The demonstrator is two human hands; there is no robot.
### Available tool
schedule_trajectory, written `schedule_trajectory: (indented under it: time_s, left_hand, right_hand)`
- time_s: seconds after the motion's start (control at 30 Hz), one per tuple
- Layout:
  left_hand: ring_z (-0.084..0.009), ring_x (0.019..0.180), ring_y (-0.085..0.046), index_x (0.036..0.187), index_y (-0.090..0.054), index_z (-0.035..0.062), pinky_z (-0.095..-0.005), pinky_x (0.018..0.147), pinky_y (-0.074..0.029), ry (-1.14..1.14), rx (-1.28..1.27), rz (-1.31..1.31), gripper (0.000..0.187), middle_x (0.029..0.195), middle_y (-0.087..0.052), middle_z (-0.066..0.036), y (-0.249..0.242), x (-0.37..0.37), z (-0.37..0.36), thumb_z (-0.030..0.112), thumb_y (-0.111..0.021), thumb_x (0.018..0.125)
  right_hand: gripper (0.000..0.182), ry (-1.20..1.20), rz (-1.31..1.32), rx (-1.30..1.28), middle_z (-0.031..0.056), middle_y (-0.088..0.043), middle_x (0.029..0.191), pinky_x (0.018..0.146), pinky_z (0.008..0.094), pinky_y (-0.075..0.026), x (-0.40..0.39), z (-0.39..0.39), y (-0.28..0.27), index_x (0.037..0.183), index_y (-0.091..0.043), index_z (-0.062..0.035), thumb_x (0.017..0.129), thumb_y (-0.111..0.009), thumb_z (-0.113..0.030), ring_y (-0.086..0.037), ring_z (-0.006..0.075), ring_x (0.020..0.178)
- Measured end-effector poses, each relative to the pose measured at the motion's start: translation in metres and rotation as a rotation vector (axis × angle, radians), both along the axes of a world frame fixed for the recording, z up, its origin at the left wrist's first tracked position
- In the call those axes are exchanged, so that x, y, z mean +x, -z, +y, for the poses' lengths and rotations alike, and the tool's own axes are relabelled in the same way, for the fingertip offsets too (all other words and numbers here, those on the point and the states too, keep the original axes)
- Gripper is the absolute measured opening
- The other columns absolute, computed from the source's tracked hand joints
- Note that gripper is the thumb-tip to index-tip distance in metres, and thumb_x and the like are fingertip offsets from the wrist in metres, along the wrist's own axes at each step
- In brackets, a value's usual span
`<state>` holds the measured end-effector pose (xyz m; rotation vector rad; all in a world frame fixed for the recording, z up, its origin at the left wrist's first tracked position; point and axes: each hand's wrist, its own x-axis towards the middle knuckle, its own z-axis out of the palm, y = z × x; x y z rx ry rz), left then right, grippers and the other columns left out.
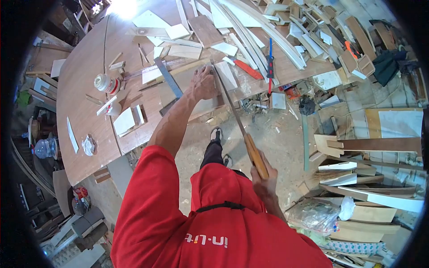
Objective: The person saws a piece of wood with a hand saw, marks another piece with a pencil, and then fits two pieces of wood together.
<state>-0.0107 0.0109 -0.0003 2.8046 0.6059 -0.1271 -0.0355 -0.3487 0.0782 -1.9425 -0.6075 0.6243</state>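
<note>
My right hand [264, 177] is wrapped round the wooden handle of a handsaw [233, 107]. The saw's long narrow blade runs up to the table edge, its far end beside my left hand [204, 84]. With fingers bent, that hand presses down on a flat wooden board [210, 103] at the edge of the table; its fingertips are partly hidden. Left of it lies a dark metal try square [169, 78]. Just right of the blade is a pale offcut [227, 75].
The big wooden table [80, 125] carries a glue jar [106, 83], a red-handled tool [248, 69], a blue-and-red tool [270, 67] and long strips [250, 35]. Wood scraps are heaped at the right. A plastic bag [315, 215] lies among curved boards.
</note>
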Motion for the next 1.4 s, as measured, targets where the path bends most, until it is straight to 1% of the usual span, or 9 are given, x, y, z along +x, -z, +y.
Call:
schedule_trajectory:
  time_s: [0.3, 0.4, 0.73, 0.83, 0.9, 1.03, 1.13, 1.23, 1.4]
  left_hand:
    - [-0.0319, 0.124, -0.04, 0.097, -0.07, -0.0036, -0.0455, 0.104, -0.033, -0.036, -0.006, -0.012, 0.056, 0.125, -0.046, -0.016, -0.001, -0.002, -0.003, 0.042, -0.074, 0.066]
    - [-0.0319, 0.123, -0.04, 0.097, -0.07, -0.0026, -0.0451, 0.103, -0.034, 0.025, 0.002, 0.035, 0.055, 0.125, -0.046, -0.016, -0.003, -0.003, -0.002, 0.042, -0.075, 0.065]
    - [-0.0326, 0.123, -0.041, 0.093, -0.07, -0.0046, -0.0449, 0.102, -0.035, 0.015, -0.003, -0.067, 0.055, 0.124, -0.046, -0.017, 0.0, -0.002, 0.002, 0.042, -0.073, 0.064]
    - [-0.033, 0.124, -0.04, 0.093, -0.07, -0.0053, -0.0453, 0.102, -0.034, -0.015, 0.002, -0.019, 0.055, 0.124, -0.047, -0.019, 0.004, -0.003, -0.003, 0.042, -0.073, 0.065]
    - [-0.0329, 0.124, -0.04, 0.091, -0.071, -0.0051, -0.0446, 0.103, -0.034, 0.015, 0.018, -0.056, 0.053, 0.124, -0.047, -0.02, 0.002, -0.003, -0.002, 0.042, -0.073, 0.065]
    - [-0.0334, 0.124, -0.04, 0.091, -0.071, -0.0052, -0.0437, 0.104, -0.034, -0.021, 0.008, -0.014, 0.052, 0.125, -0.047, -0.019, -0.004, 0.0, -0.001, 0.041, -0.073, 0.066]
    - [-0.0336, 0.124, -0.041, 0.091, -0.07, -0.0055, -0.0431, 0.104, -0.034, -0.012, 0.006, -0.009, 0.051, 0.124, -0.047, -0.02, -0.001, -0.003, -0.007, 0.04, -0.073, 0.067]
    - [-0.0331, 0.123, -0.041, 0.092, -0.07, -0.0056, -0.043, 0.104, -0.034, -0.01, 0.003, -0.014, 0.052, 0.124, -0.048, -0.02, -0.006, 0.0, -0.003, 0.039, -0.073, 0.067]
    - [-0.0335, 0.124, -0.041, 0.096, -0.069, -0.007, -0.0434, 0.104, -0.034, -0.02, -0.005, 0.01, 0.055, 0.126, -0.047, -0.02, -0.007, 0.0, -0.006, 0.04, -0.073, 0.066]
  right_hand:
    - [0.053, 0.007, -0.056, 0.07, 0.0154, -0.06, 0.08, 0.06, 0.0249, -0.047, -0.002, -0.004, 0.003, 0.132, -0.051, -0.0021, 0.078, -0.052, 0.0, -0.055, 0.0088, 0.063]
    - [0.053, 0.008, 0.045, -0.046, 0.0149, -0.06, 0.078, 0.06, 0.0252, -0.047, 0.011, 0.018, 0.01, 0.132, -0.05, -0.0019, 0.079, -0.052, -0.001, -0.055, 0.0099, 0.061]
    - [0.053, 0.003, -0.078, 0.008, 0.0159, -0.064, 0.085, 0.061, 0.0239, -0.047, 0.005, 0.008, 0.015, 0.132, -0.05, -0.0004, 0.079, -0.053, 0.0, -0.057, 0.0087, 0.066]
    - [0.054, 0.002, -0.037, 0.074, 0.0134, -0.066, 0.087, 0.061, 0.023, -0.047, 0.002, -0.001, 0.005, 0.132, -0.049, -0.0001, 0.079, -0.053, 0.001, -0.057, 0.0089, 0.065]
    - [0.053, 0.031, 0.123, -0.072, 0.0129, -0.066, 0.088, 0.062, 0.0229, -0.048, 0.011, 0.015, 0.006, 0.132, -0.05, -0.0001, 0.079, -0.053, 0.001, -0.057, 0.0089, 0.065]
    - [0.052, -0.025, -0.081, 0.052, 0.0131, -0.066, 0.087, 0.062, 0.0236, -0.048, 0.003, -0.002, 0.007, 0.131, -0.05, -0.0002, 0.08, -0.052, 0.001, -0.057, 0.0097, 0.066]
    - [0.052, 0.02, 0.04, -0.139, 0.0134, -0.066, 0.088, 0.063, 0.0239, -0.048, 0.007, 0.001, 0.007, 0.131, -0.05, 0.0004, 0.079, -0.052, 0.002, -0.058, 0.0103, 0.067]
    - [0.051, -0.023, -0.155, 0.06, 0.012, -0.064, 0.082, 0.062, 0.0251, -0.048, 0.006, 0.003, 0.021, 0.131, -0.051, 0.0003, 0.08, -0.052, 0.0, -0.056, 0.0113, 0.065]
    - [0.051, 0.027, 0.099, -0.047, 0.0135, -0.064, 0.083, 0.063, 0.025, -0.048, 0.01, 0.015, 0.009, 0.132, -0.05, -0.0003, 0.081, -0.05, -0.002, -0.056, 0.0114, 0.066]
